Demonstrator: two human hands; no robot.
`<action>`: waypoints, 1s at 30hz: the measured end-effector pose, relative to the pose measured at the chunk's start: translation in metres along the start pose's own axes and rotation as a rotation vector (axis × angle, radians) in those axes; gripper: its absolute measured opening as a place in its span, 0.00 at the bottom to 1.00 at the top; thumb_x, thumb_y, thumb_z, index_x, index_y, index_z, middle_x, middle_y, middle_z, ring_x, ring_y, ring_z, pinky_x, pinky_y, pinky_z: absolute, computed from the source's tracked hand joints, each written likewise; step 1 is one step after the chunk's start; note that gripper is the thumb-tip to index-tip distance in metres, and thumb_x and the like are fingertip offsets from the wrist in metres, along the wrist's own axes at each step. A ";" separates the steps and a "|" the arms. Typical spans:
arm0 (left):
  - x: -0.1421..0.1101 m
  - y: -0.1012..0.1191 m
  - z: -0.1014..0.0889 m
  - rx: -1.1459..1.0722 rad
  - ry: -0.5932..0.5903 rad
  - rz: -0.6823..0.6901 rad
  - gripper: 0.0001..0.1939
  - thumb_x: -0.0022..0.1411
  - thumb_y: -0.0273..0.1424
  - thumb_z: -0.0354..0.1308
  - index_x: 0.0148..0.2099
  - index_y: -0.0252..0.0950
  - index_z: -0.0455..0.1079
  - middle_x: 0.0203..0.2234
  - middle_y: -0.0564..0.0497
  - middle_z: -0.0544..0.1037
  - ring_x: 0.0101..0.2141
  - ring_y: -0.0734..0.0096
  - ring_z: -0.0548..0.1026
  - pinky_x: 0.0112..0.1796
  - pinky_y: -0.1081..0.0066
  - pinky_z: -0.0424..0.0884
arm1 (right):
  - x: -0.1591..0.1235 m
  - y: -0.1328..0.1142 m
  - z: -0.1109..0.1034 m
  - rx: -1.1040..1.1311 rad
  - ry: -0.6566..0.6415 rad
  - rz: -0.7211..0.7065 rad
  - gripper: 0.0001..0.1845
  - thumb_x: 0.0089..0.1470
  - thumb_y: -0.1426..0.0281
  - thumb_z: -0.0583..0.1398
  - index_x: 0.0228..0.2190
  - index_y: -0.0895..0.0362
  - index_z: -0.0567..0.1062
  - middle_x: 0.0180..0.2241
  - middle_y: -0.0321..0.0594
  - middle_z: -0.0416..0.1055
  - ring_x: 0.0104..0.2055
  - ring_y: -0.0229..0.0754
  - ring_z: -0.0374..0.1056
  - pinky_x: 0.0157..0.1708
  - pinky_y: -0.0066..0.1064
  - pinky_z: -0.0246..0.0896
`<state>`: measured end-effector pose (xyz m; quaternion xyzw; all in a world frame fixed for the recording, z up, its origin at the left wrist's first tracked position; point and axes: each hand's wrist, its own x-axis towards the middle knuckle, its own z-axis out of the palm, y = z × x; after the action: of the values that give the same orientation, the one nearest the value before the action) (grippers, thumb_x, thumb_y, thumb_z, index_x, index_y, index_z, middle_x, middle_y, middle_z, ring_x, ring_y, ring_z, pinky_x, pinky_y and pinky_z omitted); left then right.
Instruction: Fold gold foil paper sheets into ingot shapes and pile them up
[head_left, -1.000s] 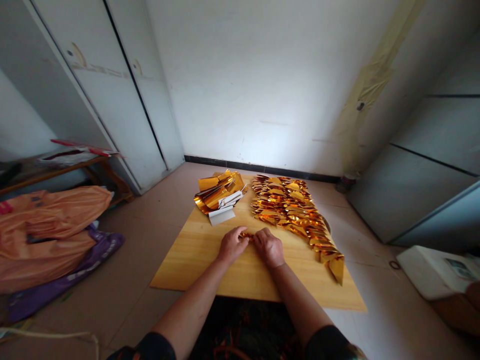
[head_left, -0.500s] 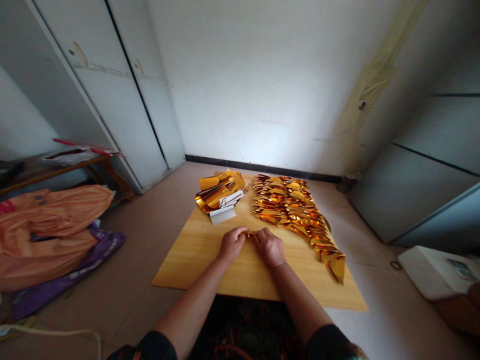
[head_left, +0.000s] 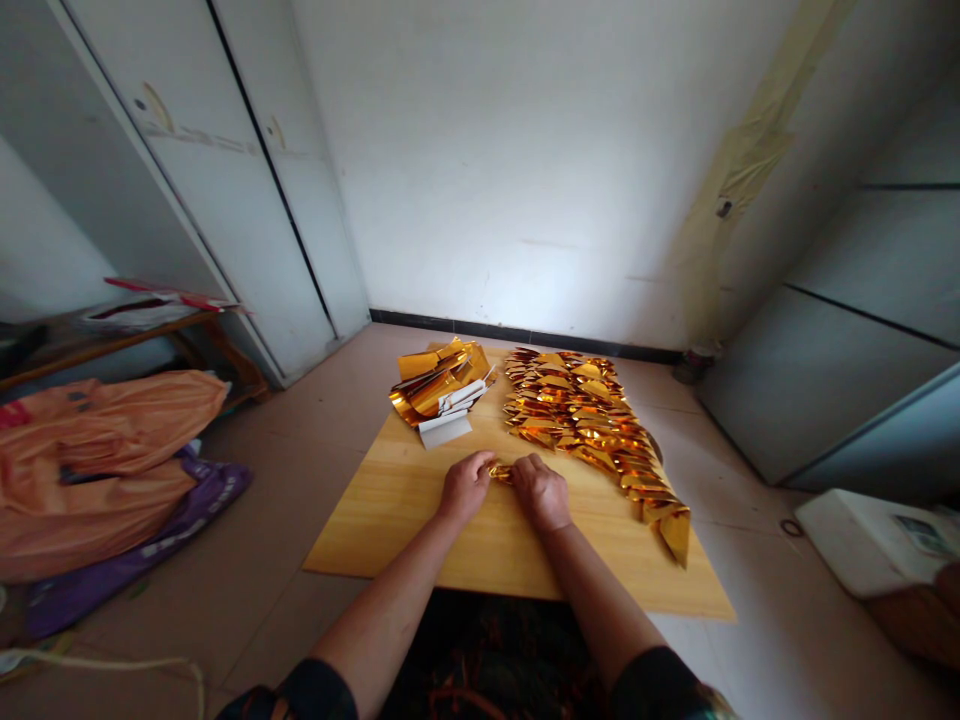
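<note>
Between my two hands, just above the wooden board, is a small piece of gold foil paper (head_left: 501, 472), partly hidden by the fingers. My left hand (head_left: 466, 485) pinches its left end. Closed on the right end is my right hand (head_left: 541, 490), knuckles up. Beyond my left hand lies a loose pile of gold foil sheets (head_left: 442, 375), some showing white backs. To the right of it, rows of folded gold foil pieces (head_left: 570, 400) overlap one another and run down toward the board's right edge.
The wooden board (head_left: 375, 530) sits low in front of me, above a tiled floor. Orange and purple bags (head_left: 112, 460) lie at left beside a wooden bench. A white box (head_left: 870, 545) is on the right. Cabinets stand on the left.
My hands stay in nearly the same place. The foil piece between them has turned a little, and more of it shows between the fingers now. The piles have not moved.
</note>
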<state>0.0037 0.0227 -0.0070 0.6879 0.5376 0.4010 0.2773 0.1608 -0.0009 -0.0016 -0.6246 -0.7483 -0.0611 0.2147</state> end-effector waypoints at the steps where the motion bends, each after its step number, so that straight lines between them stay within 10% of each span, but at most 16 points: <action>1: 0.000 0.000 0.000 0.000 -0.001 0.000 0.21 0.53 0.17 0.51 0.46 0.37 0.72 0.42 0.49 0.79 0.43 0.67 0.76 0.48 0.66 0.70 | 0.000 0.000 -0.001 0.013 0.004 -0.001 0.14 0.61 0.68 0.50 0.27 0.55 0.71 0.28 0.35 0.69 0.24 0.32 0.63 0.22 0.26 0.41; 12: 0.008 0.001 0.001 -0.041 0.129 -0.107 0.21 0.54 0.20 0.51 0.50 0.35 0.70 0.43 0.46 0.78 0.42 0.65 0.76 0.46 0.67 0.71 | -0.004 0.000 -0.007 0.172 0.064 -0.012 0.12 0.57 0.66 0.54 0.41 0.55 0.71 0.37 0.40 0.72 0.31 0.35 0.68 0.28 0.23 0.55; 30: 0.013 0.012 0.000 -0.431 0.116 -0.299 0.23 0.50 0.24 0.54 0.50 0.32 0.69 0.21 0.56 0.72 0.19 0.79 0.67 0.22 0.79 0.63 | 0.007 0.017 0.003 1.098 0.113 0.511 0.14 0.40 0.59 0.61 0.28 0.56 0.71 0.23 0.35 0.70 0.24 0.37 0.64 0.25 0.27 0.61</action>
<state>0.0116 0.0320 0.0057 0.5020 0.5504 0.4995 0.4423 0.1756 0.0104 -0.0045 -0.5782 -0.4844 0.3542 0.5528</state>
